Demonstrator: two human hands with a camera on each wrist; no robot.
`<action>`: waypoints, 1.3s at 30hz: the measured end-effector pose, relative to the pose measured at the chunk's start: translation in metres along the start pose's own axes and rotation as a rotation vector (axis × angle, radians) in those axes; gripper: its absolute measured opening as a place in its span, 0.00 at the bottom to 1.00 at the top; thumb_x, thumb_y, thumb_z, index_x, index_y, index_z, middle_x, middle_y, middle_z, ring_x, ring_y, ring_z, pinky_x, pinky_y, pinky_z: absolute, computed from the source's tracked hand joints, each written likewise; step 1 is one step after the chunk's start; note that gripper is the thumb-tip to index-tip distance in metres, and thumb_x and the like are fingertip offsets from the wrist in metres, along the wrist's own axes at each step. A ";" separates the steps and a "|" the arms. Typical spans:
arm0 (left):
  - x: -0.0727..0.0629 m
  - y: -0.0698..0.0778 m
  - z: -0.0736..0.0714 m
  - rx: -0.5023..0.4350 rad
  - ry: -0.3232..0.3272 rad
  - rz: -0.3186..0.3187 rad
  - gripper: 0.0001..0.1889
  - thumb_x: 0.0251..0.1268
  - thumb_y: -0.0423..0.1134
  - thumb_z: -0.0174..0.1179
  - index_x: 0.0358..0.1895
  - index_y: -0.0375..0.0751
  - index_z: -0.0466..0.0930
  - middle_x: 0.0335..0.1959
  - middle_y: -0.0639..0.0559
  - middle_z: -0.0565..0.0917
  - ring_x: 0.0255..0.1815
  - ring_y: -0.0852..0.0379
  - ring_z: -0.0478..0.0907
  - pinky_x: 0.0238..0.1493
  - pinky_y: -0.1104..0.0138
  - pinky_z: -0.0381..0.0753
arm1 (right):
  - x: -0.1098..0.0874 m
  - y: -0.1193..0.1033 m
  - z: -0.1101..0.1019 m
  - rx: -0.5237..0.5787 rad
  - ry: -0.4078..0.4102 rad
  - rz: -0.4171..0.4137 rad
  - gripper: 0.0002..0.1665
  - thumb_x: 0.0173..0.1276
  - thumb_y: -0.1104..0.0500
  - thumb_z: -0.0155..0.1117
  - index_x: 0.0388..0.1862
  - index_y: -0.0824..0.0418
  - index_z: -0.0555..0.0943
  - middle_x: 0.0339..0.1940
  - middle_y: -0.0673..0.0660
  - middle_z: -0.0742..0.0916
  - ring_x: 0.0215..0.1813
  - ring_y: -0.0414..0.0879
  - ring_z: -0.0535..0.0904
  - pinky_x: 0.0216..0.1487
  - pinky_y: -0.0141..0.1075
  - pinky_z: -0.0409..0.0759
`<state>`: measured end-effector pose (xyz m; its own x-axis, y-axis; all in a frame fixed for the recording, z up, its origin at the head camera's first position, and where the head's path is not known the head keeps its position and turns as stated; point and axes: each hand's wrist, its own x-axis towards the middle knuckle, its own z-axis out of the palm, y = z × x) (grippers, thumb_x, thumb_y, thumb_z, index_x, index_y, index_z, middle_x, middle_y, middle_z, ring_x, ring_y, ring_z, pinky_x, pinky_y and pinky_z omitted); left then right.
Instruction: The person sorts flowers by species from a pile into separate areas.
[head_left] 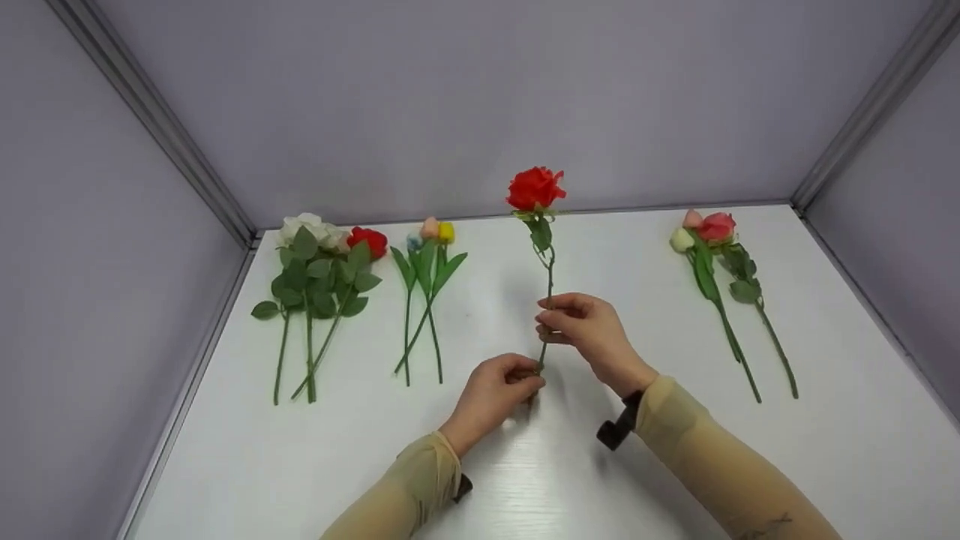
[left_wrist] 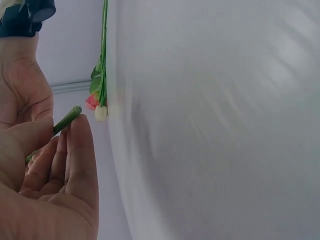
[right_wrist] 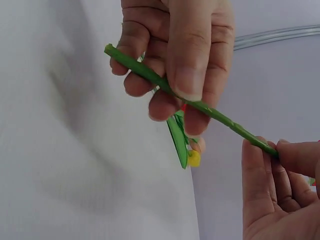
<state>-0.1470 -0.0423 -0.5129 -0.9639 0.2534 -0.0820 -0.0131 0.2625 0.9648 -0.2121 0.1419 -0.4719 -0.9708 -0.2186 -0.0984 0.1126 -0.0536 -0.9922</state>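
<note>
A red rose [head_left: 535, 189] with a long green stem stands nearly upright above the white table, its bloom at the top. My left hand [head_left: 495, 394] pinches the stem low down, close to its cut end. Higher up, my right hand [head_left: 589, 330] holds the same stem between thumb and fingers. In the right wrist view the bare stem [right_wrist: 225, 120] runs slantwise from one hand to the other. The left wrist view shows the stem's cut end [left_wrist: 75, 112] poking out past the left thumb.
White flowers [head_left: 307, 229] and another red bloom [head_left: 367, 243] lie at the left, beside several tulips [head_left: 430, 251]. At the right lie a pink flower [head_left: 716, 228] and pale tulips [head_left: 682, 240]. Grey panel walls [head_left: 465, 105] border the white table [head_left: 300, 472].
</note>
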 end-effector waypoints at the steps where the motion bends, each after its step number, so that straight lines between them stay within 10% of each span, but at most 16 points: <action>1: 0.000 -0.001 -0.003 0.013 0.009 0.003 0.13 0.69 0.37 0.68 0.51 0.34 0.86 0.38 0.56 0.87 0.37 0.60 0.84 0.38 0.67 0.84 | 0.001 0.001 0.004 0.002 -0.003 -0.002 0.15 0.70 0.65 0.70 0.54 0.70 0.83 0.49 0.70 0.86 0.45 0.53 0.87 0.51 0.46 0.86; 7: -0.009 -0.008 -0.045 0.128 0.047 -0.029 0.14 0.71 0.37 0.66 0.54 0.35 0.85 0.41 0.54 0.87 0.40 0.59 0.83 0.41 0.63 0.84 | 0.006 0.010 0.031 -0.093 -0.072 -0.028 0.23 0.73 0.58 0.68 0.63 0.66 0.80 0.53 0.64 0.87 0.53 0.57 0.85 0.54 0.45 0.85; 15: -0.032 -0.026 -0.149 0.335 0.243 -0.100 0.15 0.75 0.34 0.61 0.59 0.31 0.82 0.41 0.46 0.86 0.38 0.55 0.83 0.40 0.61 0.82 | -0.004 0.022 0.064 -0.693 -0.249 -0.168 0.35 0.78 0.39 0.58 0.76 0.54 0.71 0.70 0.52 0.79 0.70 0.48 0.74 0.69 0.45 0.73; 22: -0.051 -0.041 -0.220 0.695 0.390 -0.132 0.16 0.76 0.31 0.54 0.59 0.26 0.81 0.48 0.35 0.86 0.43 0.44 0.83 0.45 0.51 0.81 | -0.008 0.027 0.091 -1.156 -0.401 -0.476 0.41 0.80 0.35 0.51 0.83 0.54 0.60 0.82 0.57 0.64 0.83 0.55 0.53 0.80 0.49 0.52; 27: -0.055 -0.050 -0.232 0.793 0.419 -0.168 0.15 0.74 0.29 0.54 0.55 0.23 0.82 0.40 0.34 0.86 0.33 0.44 0.82 0.40 0.50 0.81 | -0.007 0.030 0.106 -1.333 -0.435 -0.596 0.43 0.80 0.32 0.46 0.85 0.50 0.55 0.84 0.59 0.59 0.84 0.57 0.45 0.81 0.52 0.45; 39: -0.052 -0.061 -0.229 0.777 0.416 -0.232 0.13 0.72 0.30 0.58 0.53 0.26 0.81 0.41 0.35 0.86 0.40 0.40 0.83 0.41 0.47 0.81 | -0.009 0.037 0.097 -1.321 -0.465 -0.545 0.42 0.81 0.34 0.47 0.84 0.51 0.56 0.83 0.59 0.61 0.84 0.58 0.45 0.81 0.51 0.45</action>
<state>-0.1568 -0.2851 -0.5102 -0.9796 -0.2009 -0.0105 -0.1808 0.8567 0.4830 -0.1788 0.0475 -0.5007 -0.6492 -0.7567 0.0764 -0.7430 0.6097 -0.2760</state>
